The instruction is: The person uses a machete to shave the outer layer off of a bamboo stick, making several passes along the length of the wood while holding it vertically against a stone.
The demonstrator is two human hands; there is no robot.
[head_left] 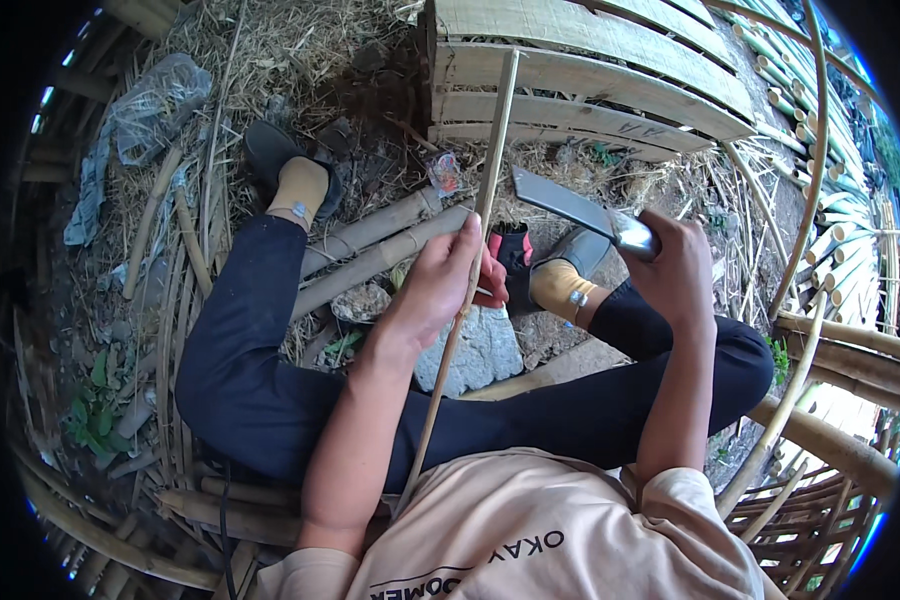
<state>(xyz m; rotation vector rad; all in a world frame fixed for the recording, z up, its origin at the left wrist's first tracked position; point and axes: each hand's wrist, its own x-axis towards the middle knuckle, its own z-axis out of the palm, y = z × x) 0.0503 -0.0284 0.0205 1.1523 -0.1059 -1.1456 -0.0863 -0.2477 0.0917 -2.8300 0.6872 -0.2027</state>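
Observation:
A long, thin bamboo strip (497,135) slants from beside the wooden crate down to my lap. My left hand (433,283) is closed around it near its middle, with the thumb along the strip. My right hand (673,262) grips the handle of a wide, flat-bladed knife (562,204). Its blade points left toward the strip, with a gap between them. Something red and black (511,246) lies just beyond my left fingers; its kind I cannot make out. A grey stone block (478,352) rests on the ground below my left hand.
A slatted wooden crate (580,75) stands ahead. Bamboo poles (375,235) lie between my feet, and cut bamboo (838,240) is piled at right. A clear plastic bag (162,108) sits on straw at far left. Bamboo railing (840,450) rises on the right.

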